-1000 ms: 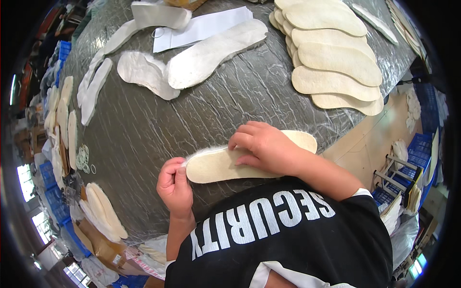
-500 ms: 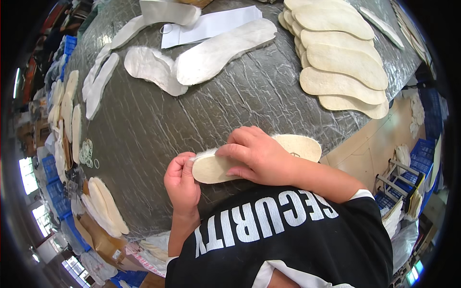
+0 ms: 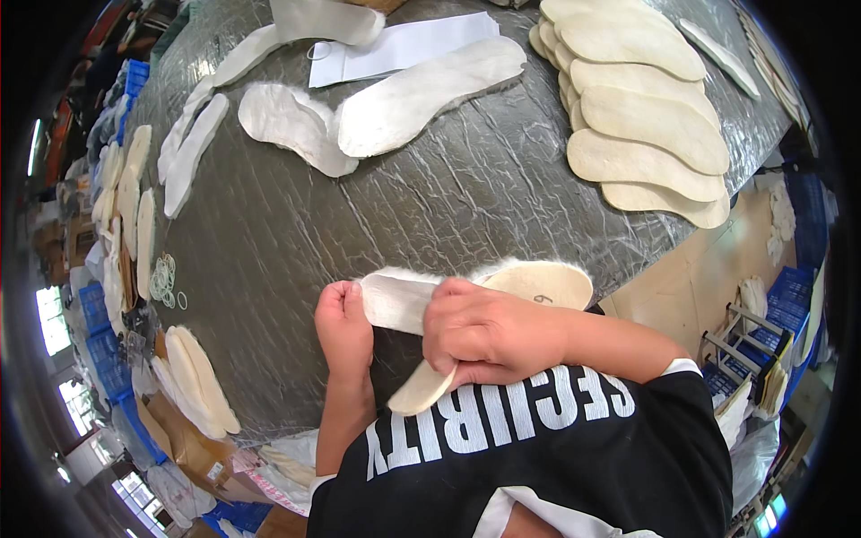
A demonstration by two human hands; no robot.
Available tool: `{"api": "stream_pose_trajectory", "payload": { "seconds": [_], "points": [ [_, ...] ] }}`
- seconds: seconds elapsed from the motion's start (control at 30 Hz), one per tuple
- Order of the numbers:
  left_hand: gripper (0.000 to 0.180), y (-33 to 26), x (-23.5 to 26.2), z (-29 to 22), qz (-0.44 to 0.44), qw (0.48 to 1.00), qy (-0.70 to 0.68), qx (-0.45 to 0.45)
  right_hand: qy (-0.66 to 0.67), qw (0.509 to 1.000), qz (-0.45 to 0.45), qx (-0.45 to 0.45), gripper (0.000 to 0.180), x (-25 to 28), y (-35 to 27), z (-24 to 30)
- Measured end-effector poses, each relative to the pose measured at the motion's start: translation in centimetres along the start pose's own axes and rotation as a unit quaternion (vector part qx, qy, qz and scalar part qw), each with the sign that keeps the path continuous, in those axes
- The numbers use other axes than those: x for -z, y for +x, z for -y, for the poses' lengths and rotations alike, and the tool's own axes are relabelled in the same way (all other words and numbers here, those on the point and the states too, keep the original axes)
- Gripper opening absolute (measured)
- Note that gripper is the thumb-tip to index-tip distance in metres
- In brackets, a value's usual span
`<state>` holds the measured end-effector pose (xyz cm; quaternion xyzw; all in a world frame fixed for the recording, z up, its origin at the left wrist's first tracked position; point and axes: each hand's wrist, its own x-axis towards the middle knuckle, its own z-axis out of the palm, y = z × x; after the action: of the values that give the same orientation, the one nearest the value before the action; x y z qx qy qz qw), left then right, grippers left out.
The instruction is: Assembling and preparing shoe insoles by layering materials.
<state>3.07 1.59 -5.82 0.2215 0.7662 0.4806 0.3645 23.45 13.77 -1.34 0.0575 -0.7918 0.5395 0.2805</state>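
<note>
At the near edge of the grey wrinkled table [image 3: 430,206], my left hand [image 3: 345,327] pinches the left end of a white fleecy liner [image 3: 395,300]. My right hand [image 3: 489,332] is closed over a cream insole [image 3: 543,282] that lies slanted across the liner. The insole's lower tip sticks out below my fingers, over my black shirt. Fluffy white fibres show along the liner's far edge. Where the two pieces meet is hidden under my right hand.
A stack of cream insoles [image 3: 646,125] lies at the far right. Two white fleecy pieces [image 3: 296,125] and a white sheet [image 3: 404,45] lie at the back. More insoles [image 3: 134,197] line the left edge, near loose rubber bands [image 3: 166,278]. Blue crates [image 3: 789,287] stand beside the table.
The insole lay flat under both hands before. Now my right hand has turned the cream insole so its tip points down toward my body, and my left hand has moved right.
</note>
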Motion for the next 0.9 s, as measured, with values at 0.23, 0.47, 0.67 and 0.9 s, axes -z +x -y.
{"api": "stream_pose_trajectory", "payload": {
  "seconds": [0.23,0.47,0.67,0.9],
  "points": [
    [0.012,-1.1,0.0,0.4,0.004,0.992,-0.010,-0.122,-0.191,0.953,-0.044,-0.233,0.032,0.5,-1.1,-1.2],
    [0.011,-2.4,0.5,0.5,-0.010,0.986,0.058,-0.153,-0.218,0.925,-0.006,-0.311,0.028,1.4,-2.2,-0.3],
    [0.011,-3.1,0.9,0.4,-0.022,0.983,0.069,-0.169,-0.225,0.928,-0.061,-0.291,0.026,1.5,-3.3,0.4],
    [0.011,-4.1,1.3,0.2,-0.035,0.981,0.077,-0.175,-0.185,0.929,-0.057,-0.316,0.033,2.1,-3.1,1.4]
  ]
}}
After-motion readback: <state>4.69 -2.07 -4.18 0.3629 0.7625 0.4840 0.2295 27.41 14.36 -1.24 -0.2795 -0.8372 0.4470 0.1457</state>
